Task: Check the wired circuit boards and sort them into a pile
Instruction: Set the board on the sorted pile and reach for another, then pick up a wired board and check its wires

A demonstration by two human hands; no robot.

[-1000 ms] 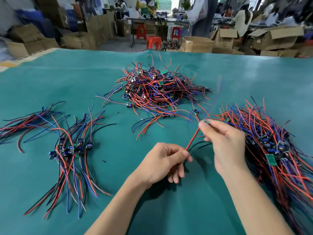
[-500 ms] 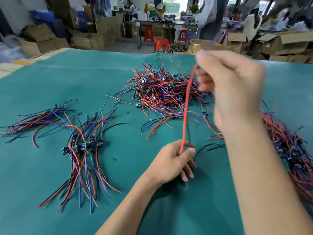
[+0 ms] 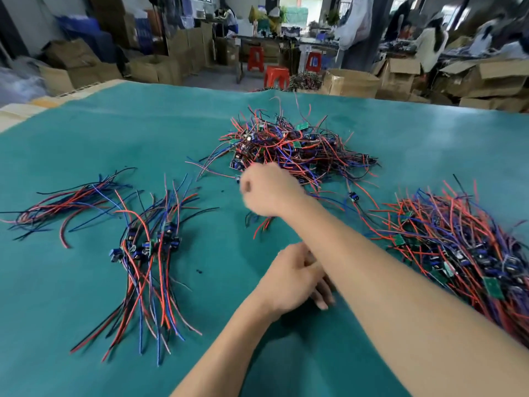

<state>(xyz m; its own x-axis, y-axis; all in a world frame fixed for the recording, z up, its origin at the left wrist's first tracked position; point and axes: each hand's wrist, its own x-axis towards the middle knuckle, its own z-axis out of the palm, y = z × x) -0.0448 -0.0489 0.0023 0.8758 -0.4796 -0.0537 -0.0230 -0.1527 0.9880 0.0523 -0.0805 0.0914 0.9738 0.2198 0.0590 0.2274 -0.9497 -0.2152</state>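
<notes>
On the far left of the green cloth (image 3: 86, 133) lay a loose sheaf of bare wires (image 3: 65, 203), red, blue and black, well apart from both hands. Just right of it sat the sorted bunch of wired boards (image 3: 146, 250), their small boards clustered together and their leads fanned toward the near edge; this bunch lay well to the left of the left hand's fingers.

The left hand (image 3: 292, 279) rested low on the cloth near the middle, partly under the right forearm. Its fingers (image 3: 322, 299) were curled loosely with the tips pointing right and down; whether they held a wire could not be told, since the forearm covered them.

The right hand (image 3: 269, 190) reached across, forward and leftward, blurred. Its fingers were clenched into a fist at the near-left edge of the big tangled heap of boards (image 3: 294, 150). Whether the fist closed on anything could not be told. A few red and dark wire ends (image 3: 262, 224) showed just below the fist.

One single board (image 3: 354, 197) lay on the cloth right of the right wrist. Farthest right, beyond the right forearm, spread a dense pile of wired boards (image 3: 458, 247), well away from either hand's fingers.
</notes>
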